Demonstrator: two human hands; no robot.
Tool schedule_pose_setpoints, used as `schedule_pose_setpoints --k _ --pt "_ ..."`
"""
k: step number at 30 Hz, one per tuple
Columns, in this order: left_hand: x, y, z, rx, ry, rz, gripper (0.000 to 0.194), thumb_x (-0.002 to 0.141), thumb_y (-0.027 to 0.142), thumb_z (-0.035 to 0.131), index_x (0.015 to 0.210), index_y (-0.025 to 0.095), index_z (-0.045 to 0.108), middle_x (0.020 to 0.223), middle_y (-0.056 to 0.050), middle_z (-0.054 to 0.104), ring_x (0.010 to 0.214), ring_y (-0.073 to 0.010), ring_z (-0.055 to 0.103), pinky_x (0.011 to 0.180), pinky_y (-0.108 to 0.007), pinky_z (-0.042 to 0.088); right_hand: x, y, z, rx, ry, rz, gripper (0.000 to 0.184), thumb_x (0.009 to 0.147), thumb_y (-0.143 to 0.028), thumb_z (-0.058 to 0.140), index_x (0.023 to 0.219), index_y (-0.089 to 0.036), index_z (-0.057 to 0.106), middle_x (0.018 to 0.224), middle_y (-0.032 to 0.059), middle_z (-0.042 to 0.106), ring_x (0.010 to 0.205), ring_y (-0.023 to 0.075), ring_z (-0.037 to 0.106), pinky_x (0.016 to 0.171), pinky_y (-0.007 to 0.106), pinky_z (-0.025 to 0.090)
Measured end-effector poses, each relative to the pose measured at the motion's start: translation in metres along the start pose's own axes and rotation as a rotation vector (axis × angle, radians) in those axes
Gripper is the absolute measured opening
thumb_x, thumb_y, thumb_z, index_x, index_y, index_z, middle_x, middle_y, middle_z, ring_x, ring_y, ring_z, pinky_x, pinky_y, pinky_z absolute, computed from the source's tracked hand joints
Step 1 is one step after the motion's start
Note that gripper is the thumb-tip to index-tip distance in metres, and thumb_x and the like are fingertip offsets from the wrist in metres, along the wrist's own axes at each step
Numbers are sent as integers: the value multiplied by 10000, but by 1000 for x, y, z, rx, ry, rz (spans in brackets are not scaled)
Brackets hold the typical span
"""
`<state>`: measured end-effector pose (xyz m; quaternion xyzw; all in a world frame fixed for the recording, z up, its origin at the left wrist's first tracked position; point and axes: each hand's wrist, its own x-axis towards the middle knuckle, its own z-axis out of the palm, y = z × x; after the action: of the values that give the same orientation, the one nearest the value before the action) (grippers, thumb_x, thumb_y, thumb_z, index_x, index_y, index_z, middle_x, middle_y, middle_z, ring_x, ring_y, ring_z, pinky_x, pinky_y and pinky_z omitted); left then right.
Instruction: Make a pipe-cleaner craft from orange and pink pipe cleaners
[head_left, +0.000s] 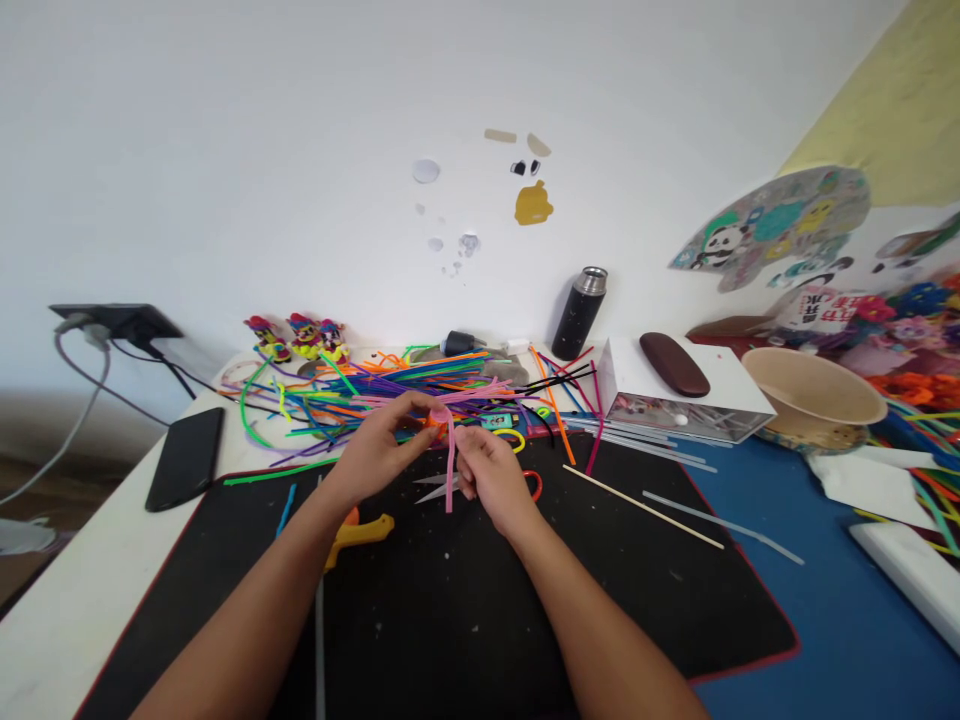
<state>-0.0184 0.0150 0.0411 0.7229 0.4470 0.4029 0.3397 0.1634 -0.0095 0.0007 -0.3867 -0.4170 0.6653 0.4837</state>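
A pink pipe cleaner (450,470) hangs down between my hands above the black mat, its upper end bent over. My left hand (386,445) pinches it near the top, beside a small orange piece (433,428) at the fingertips. Closed around its middle are the fingers of my right hand (487,470). Below and behind the hands lie scissors (435,487) with a red handle, partly covered by my right hand. A yellow-handled tool (364,533) rests on the mat near my left forearm, partly hidden by it.
Many coloured pipe cleaners (420,385) are heaped along the wall. A black bottle (579,315), a white box (720,375) and a beige bowl (810,390) stand at the back right. A phone (185,458) lies left. A thin wooden stick (645,507) crosses the mat (480,620).
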Motion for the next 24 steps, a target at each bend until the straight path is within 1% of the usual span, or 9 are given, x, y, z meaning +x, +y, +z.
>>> schedule_pose_setpoints --k 5,9,13,18,24 --pt "1 -3 2 9 -28 7 216 972 384 682 1112 222 706 1099 -61 749 1003 -226 723 920 -372 604 0 0 -1 -17 -6 -15 526 867 -716 707 840 -202 600 520 -110 428 369 66 384 383 214 281" --pt "0 -5 5 -51 -48 -4 226 966 387 694 1114 216 704 1108 -66 748 1008 -224 725 913 -368 617 0 -1 0 -96 1 -35 498 849 -683 738 841 -201 610 517 -109 451 360 70 397 376 216 276" --pt "0 -6 6 -105 -61 -29 244 959 407 709 1108 214 706 1099 -61 747 986 -218 728 898 -360 621 -2 -2 1 -142 3 -62 473 868 -661 724 813 -205 610 493 -106 444 361 75 386 381 219 267" --pt "0 -7 6 -135 -68 -50 241 954 406 717 1097 213 700 1084 -52 730 955 -205 724 880 -346 620 -3 -2 0 -149 12 -61 466 884 -653 705 793 -210 594 491 -103 444 358 79 386 381 219 272" --pt "1 -10 7 -111 -52 -67 246 953 412 715 1097 214 698 1071 -55 736 935 -207 725 869 -353 617 -2 -1 0 -135 7 -46 440 885 -626 709 792 -216 583 507 -105 446 356 79 397 376 216 282"
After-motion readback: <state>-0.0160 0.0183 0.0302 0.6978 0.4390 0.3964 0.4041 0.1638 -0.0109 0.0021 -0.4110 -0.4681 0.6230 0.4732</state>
